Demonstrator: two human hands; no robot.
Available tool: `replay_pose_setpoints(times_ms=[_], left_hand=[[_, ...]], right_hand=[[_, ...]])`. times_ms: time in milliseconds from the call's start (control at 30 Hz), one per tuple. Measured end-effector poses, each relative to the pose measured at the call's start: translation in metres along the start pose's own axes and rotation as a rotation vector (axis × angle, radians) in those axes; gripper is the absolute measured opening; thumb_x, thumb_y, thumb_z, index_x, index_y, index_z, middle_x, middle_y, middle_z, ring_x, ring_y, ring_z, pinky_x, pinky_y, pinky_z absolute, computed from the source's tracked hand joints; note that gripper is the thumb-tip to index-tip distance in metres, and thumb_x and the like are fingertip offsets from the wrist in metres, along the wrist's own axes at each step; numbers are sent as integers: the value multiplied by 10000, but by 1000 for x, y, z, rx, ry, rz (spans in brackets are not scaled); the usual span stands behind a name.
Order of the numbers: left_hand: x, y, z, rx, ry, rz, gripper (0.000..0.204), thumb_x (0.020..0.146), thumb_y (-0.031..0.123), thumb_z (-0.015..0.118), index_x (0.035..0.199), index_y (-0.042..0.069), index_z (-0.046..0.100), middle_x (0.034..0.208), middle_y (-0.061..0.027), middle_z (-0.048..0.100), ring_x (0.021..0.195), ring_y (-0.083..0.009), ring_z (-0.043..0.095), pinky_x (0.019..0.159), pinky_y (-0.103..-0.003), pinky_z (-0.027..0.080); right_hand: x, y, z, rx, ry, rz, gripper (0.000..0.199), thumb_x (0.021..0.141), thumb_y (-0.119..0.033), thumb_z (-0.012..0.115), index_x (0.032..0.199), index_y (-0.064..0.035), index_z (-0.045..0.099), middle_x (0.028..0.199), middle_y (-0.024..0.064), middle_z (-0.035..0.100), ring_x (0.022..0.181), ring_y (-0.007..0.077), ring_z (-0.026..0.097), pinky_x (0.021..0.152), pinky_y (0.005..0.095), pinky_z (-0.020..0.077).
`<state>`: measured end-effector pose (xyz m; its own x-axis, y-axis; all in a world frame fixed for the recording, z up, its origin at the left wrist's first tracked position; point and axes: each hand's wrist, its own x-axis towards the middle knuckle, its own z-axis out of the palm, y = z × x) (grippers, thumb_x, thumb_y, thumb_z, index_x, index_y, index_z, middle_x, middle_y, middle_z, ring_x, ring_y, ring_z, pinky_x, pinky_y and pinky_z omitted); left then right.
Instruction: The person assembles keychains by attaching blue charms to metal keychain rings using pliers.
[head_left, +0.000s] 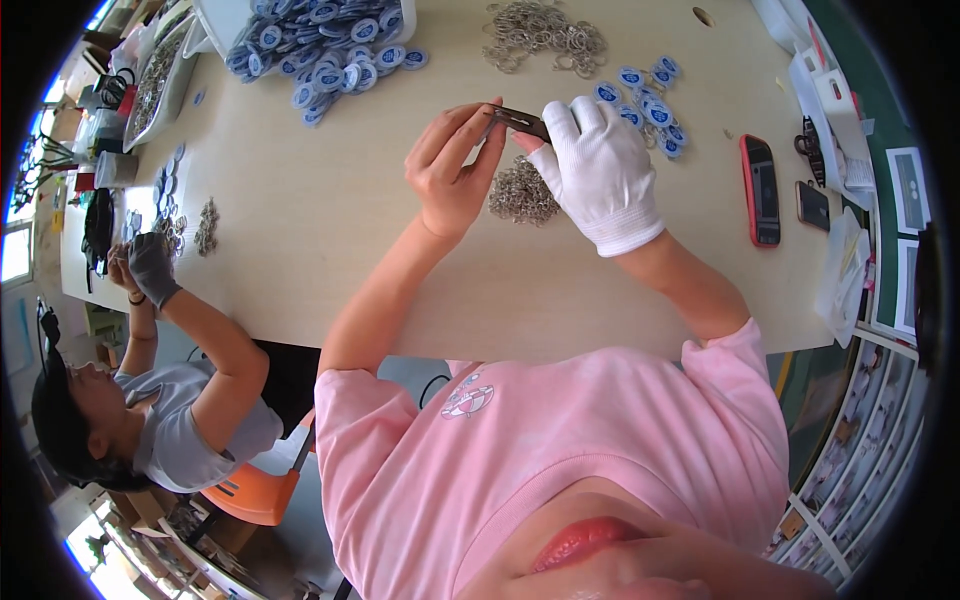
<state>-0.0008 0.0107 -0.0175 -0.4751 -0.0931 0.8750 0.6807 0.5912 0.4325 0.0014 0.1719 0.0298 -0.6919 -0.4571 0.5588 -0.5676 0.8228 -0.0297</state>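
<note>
Hands: bare left (pixel 452 170) & gloved right (pixel 600 170) both pinching dark pliers (pixel 520 121) over ring pile (pixel 522 195).

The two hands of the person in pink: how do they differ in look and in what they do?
The right hand wears a white glove; the left hand is bare. The right hand grips dark pliers, while the left hand pinches something too small to tell at the pliers' tip. The right hand partly covers the pile of metal rings; the left hand lies beside it. Both are raised over the beige table.
</note>
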Motion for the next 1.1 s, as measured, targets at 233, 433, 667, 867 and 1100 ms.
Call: replay_pose_setpoints(times_ms=[233,433,667,867,1100], left_hand=[[-1,4,0,-10,3,-52,209,701,-77,756,895,-31,694,877,-115,704,739,-232,669,652,-301,530],[-3,0,0,-31,21,-70,187,713,-72,756,887,-31,700,863,-108,708,734,-229,673,648,-299,529],[15,-38,-16,-68,-587,-312,470,805,236,756,1214,44,624,1259,-120,608,1121,-331,589,930,-367,487],[2,-146,-76,975,-407,85,394,870,136,619,1249,34,583,1257,-121,602,1222,-338,513,1037,-447,383],[16,-162,-88,811,-532,-82,278,842,21,572,1107,4,652,1156,-134,645,1142,-309,571,908,-384,496]], right_hand=[[1,1,-1,-25,33,-24,339,867,-389,660,814,-78,535,685,60,508,627,243,568,529,375,467],[4,10,2,38,23,-108,309,858,-354,675,792,-92,525,679,63,528,611,246,580,525,383,476],[-8,83,21,75,-226,21,367,924,-420,579,828,-67,558,785,127,639,704,330,646,626,429,509],[-30,134,4,143,-331,206,351,875,-378,668,939,-43,583,906,134,645,812,349,638,690,436,499],[-38,107,9,610,-387,111,178,853,-132,663,998,-30,642,920,115,640,825,295,630,744,352,494]])
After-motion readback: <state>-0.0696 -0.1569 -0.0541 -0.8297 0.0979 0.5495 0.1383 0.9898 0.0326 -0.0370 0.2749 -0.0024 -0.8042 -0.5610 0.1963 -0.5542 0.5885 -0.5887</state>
